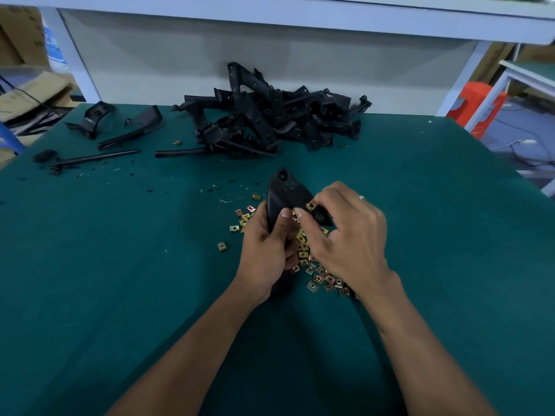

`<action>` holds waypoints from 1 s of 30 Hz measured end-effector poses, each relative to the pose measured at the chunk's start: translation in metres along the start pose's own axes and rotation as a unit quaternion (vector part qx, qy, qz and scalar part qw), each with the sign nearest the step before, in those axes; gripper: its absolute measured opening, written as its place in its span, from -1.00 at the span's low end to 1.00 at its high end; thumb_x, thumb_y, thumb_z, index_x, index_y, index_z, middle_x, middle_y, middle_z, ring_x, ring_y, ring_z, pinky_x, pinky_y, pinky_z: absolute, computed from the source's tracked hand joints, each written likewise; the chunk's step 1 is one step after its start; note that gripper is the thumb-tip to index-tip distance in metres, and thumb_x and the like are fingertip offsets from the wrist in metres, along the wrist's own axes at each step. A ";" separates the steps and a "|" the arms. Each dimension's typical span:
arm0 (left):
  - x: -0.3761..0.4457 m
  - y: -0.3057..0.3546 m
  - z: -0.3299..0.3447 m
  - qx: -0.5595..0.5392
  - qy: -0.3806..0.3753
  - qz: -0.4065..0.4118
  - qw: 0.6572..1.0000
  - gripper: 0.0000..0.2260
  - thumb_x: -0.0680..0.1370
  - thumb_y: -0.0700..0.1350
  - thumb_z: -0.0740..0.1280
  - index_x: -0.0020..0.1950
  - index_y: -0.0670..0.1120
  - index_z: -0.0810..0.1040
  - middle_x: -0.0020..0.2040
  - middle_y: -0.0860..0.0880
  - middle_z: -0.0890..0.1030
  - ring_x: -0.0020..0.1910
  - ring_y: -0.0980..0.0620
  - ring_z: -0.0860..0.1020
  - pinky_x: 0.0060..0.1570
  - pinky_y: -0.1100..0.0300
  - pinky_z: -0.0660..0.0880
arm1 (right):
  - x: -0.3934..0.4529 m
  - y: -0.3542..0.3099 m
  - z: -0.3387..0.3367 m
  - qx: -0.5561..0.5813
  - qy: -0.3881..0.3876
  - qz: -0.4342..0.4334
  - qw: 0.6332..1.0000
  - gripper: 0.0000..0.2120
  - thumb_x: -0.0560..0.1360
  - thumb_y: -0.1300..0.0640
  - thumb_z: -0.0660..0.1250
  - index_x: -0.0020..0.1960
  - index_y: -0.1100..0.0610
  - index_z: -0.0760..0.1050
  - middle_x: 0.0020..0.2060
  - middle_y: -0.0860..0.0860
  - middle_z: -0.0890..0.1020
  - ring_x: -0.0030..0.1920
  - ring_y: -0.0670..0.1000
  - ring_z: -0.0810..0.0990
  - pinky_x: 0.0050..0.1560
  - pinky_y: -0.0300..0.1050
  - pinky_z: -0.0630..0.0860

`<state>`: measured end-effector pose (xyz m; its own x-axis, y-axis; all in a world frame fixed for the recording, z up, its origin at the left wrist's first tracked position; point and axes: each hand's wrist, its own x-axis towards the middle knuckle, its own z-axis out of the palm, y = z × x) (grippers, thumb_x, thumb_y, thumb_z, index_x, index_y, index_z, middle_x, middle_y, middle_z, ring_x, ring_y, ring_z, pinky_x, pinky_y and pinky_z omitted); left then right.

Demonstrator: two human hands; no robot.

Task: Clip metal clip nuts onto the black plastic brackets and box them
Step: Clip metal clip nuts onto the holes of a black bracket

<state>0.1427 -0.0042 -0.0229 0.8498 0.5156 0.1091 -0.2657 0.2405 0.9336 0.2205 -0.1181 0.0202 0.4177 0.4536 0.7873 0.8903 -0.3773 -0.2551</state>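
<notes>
Far left on green counter [120,265]: two loose curved black parts [99,118] and a thin rod [99,157], well apart from the hands. Back centre: heap of black plastic brackets [270,115] against the rear edge, untouched, no box in view. Left hand [264,247] wrapped round lower end of bracket [288,193], fingers curled tight, thumb laid up the face. Long axis of bracket running from near-left up and away, tilted, top end with round hole pointing toward the heap. Clip nut [310,206] at the bracket's right edge, just right of left thumb tip. Right hand [345,235] nearer to it, thumb and forefinger pinched at the nut from the right; whether already seated on the edge, cannot tell. Probable step: pushing nut leftward onto the edge, across the long axis. Pile of gold clip nuts [318,271] directly under and between both hands, partly hidden. Open counter left and near side; right edge of counter well clear.
</notes>
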 end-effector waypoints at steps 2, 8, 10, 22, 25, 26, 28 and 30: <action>-0.001 0.002 0.000 0.001 -0.003 0.002 1.000 -0.84 0.70 -0.04 0.23 -0.06 -0.05 0.42 -0.32 -0.01 0.36 -0.46 0.00 0.23 -0.53 0.21 0.26 | -0.001 -0.001 0.002 -0.003 0.015 -0.003 1.000 -0.74 0.55 0.03 0.42 -0.19 0.18 0.52 -0.25 -0.02 0.56 -0.31 0.02 0.49 -0.40 0.01 0.44; -0.001 0.005 0.001 0.008 -0.024 -0.002 1.000 -0.82 0.72 -0.07 0.19 -0.01 -0.14 0.39 -0.29 -0.05 0.37 -0.47 0.01 0.29 -0.54 0.20 0.31 | -0.008 0.001 0.003 0.085 0.011 0.075 0.993 -0.81 0.54 0.04 0.48 -0.02 0.15 0.55 -0.19 -0.06 0.59 -0.27 -0.01 0.55 -0.32 0.03 0.52; -0.001 0.005 0.000 0.021 -0.028 -0.002 0.999 -0.82 0.71 -0.07 0.19 -0.03 -0.14 0.38 -0.30 -0.06 0.38 -0.47 0.00 0.30 -0.54 0.19 0.32 | -0.008 0.002 0.002 0.091 0.000 0.068 0.994 -0.81 0.55 0.04 0.46 -0.04 0.14 0.54 -0.21 -0.08 0.56 -0.29 0.00 0.54 -0.35 0.02 0.50; -0.001 0.006 0.000 0.026 -0.037 -0.002 0.999 -0.82 0.72 -0.10 0.17 -0.08 -0.08 0.39 -0.29 -0.05 0.37 -0.48 0.01 0.28 -0.54 0.20 0.29 | -0.010 0.003 -0.004 0.373 -0.073 0.193 0.904 -0.87 0.57 0.17 0.35 -0.14 0.18 0.57 -0.32 0.06 0.60 -0.30 0.13 0.54 -0.29 0.05 0.46; -0.001 0.006 0.000 0.018 -0.043 0.004 0.999 -0.83 0.70 -0.08 0.19 -0.07 -0.08 0.41 -0.30 -0.07 0.37 -0.48 0.00 0.28 -0.54 0.20 0.29 | -0.011 -0.001 -0.003 0.409 -0.061 0.223 0.883 -0.79 0.53 0.19 0.32 -0.22 0.30 0.53 -0.34 0.23 0.57 -0.32 0.29 0.50 -0.32 0.23 0.42; -0.001 0.005 0.000 0.013 -0.045 0.007 0.999 -0.84 0.70 -0.08 0.19 -0.06 -0.09 0.41 -0.30 -0.07 0.37 -0.49 0.00 0.28 -0.54 0.20 0.30 | -0.011 -0.003 -0.004 0.411 -0.056 0.227 0.881 -0.80 0.52 0.22 0.32 -0.22 0.33 0.52 -0.35 0.26 0.57 -0.33 0.31 0.49 -0.34 0.24 0.41; -0.001 0.005 0.000 0.003 -0.049 0.018 0.999 -0.84 0.71 -0.10 0.19 -0.04 -0.11 0.41 -0.30 -0.08 0.38 -0.49 -0.01 0.29 -0.53 0.20 0.31 | -0.012 -0.007 -0.005 0.404 -0.043 0.226 0.885 -0.82 0.52 0.27 0.32 -0.23 0.35 0.51 -0.37 0.26 0.56 -0.37 0.27 0.48 -0.41 0.11 0.41; -0.002 0.004 -0.001 -0.003 -0.051 0.028 0.998 -0.82 0.72 -0.11 0.18 -0.02 -0.17 0.40 -0.31 -0.09 0.40 -0.51 -0.02 0.31 -0.53 0.20 0.32 | -0.012 -0.010 -0.006 0.400 -0.034 0.216 0.890 -0.83 0.52 0.31 0.34 -0.24 0.33 0.51 -0.41 0.19 0.56 -0.45 0.11 0.48 -0.45 -0.10 0.36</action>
<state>0.1399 -0.0033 -0.0193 0.8753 0.4424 0.1954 -0.3164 0.2183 0.9232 0.2052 -0.1250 0.0165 0.7387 0.4639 0.4890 0.4755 0.1555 -0.8658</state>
